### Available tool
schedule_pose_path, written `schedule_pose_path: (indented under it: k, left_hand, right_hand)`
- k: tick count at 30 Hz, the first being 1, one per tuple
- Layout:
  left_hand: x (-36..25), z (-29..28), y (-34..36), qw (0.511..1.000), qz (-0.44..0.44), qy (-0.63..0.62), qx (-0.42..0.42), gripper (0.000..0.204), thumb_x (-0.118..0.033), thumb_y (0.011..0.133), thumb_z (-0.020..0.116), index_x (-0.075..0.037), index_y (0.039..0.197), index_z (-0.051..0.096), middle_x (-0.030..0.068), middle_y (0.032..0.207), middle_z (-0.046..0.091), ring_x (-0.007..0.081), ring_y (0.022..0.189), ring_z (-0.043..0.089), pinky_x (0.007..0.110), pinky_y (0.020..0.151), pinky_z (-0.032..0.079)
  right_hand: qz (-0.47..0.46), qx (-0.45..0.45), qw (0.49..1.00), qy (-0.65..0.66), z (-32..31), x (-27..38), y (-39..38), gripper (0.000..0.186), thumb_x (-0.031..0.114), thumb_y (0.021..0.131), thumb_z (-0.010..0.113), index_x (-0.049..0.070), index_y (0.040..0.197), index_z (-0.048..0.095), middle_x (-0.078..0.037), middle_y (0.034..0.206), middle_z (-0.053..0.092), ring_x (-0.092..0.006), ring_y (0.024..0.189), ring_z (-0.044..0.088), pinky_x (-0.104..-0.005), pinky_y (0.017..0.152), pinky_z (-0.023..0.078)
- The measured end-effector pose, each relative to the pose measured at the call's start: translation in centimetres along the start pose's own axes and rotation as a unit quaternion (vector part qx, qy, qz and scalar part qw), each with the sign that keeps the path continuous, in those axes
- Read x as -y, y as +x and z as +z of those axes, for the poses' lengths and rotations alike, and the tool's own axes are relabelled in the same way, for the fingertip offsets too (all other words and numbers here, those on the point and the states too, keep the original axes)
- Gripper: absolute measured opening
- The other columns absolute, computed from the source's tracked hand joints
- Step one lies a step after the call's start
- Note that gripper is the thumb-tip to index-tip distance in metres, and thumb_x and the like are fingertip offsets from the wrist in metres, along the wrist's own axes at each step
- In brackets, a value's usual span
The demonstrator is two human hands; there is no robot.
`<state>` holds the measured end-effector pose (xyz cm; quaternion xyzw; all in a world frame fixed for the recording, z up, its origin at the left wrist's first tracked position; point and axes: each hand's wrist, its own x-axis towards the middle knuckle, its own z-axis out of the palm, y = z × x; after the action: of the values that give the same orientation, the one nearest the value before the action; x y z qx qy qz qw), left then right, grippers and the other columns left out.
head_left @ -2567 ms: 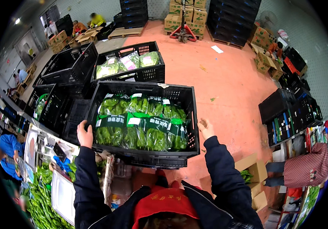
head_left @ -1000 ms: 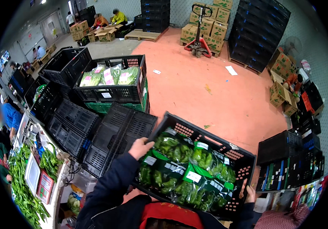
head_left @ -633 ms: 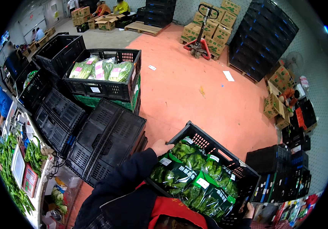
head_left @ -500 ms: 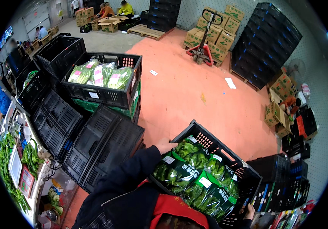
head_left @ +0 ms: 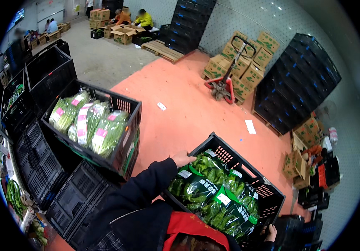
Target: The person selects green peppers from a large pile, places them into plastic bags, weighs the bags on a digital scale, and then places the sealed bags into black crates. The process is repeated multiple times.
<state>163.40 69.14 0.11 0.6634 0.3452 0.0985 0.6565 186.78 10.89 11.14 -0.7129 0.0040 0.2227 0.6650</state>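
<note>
A black plastic crate (head_left: 257, 172) is carried in front of my body, tilted in the picture. My left hand (head_left: 183, 159) grips its left end, fingers wrapped over the rim. At the opposite end my right hand (head_left: 270, 232) is closed round the edge, partly hidden by the crate wall. Inside lie several clear bags of green peppers (head_left: 207, 201) with dark and green printing and white labels. Bare crate floor shows along the far right side of the bags.
A stacked crate (head_left: 135, 119) at left holds bagged leafy greens (head_left: 104, 129). Folded black crates (head_left: 77, 196) lie beside it. Ahead stand a red pallet jack (head_left: 226, 85), cartons (head_left: 240, 67) and a tall stack of black crates (head_left: 299, 83). Two people sit by cartons at the back.
The view has shifted forward: the crate of leafy greens now looks closer and lower left, and the pallet jack sits lower. Both hands keep their hold on the pepper crate.
</note>
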Motion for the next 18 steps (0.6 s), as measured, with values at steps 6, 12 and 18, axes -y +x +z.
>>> schedule_pose_path:
  k: [6,12,18]
  left_hand:
    - [-0.1,-8.3,14.6,0.997,-0.010,-0.034,-0.069,0.046,-0.041,0.083,0.072,0.004,0.089,0.066,0.0071,0.068,0.057,0.0190,0.055,0.053,0.037,0.048,0.040]
    - [-3.7,-20.1,19.7,0.980,-0.066,-0.071,-0.172,0.052,-0.045,0.086,0.068,0.004,0.101,0.062,0.0055,0.071,0.054,0.0160,0.061,0.052,0.033,0.050,0.040]
    - [-4.8,-32.1,23.5,0.949,-0.112,-0.145,-0.258,0.036,-0.034,0.091,0.066,0.000,0.101,0.058,-0.0005,0.071,0.049,0.0089,0.058,0.045,0.026,0.048,0.036]
  right_hand:
    - [-0.019,0.133,0.991,-0.008,13.2,4.5,20.5,0.015,0.025,0.093,0.060,0.012,0.100,0.055,-0.004,0.071,0.057,-0.0154,0.049,0.051,-0.0293,0.044,0.043]
    - [0.047,0.197,0.979,-0.022,33.9,12.0,38.1,0.014,0.022,0.094,0.058,0.010,0.101,0.054,-0.005,0.069,0.055,-0.0157,0.048,0.051,-0.0284,0.043,0.043]
    - [0.046,0.311,0.943,-0.105,55.9,16.2,47.9,0.014,0.020,0.095,0.056,0.009,0.103,0.052,-0.006,0.071,0.057,-0.0144,0.051,0.053,-0.0279,0.046,0.044]
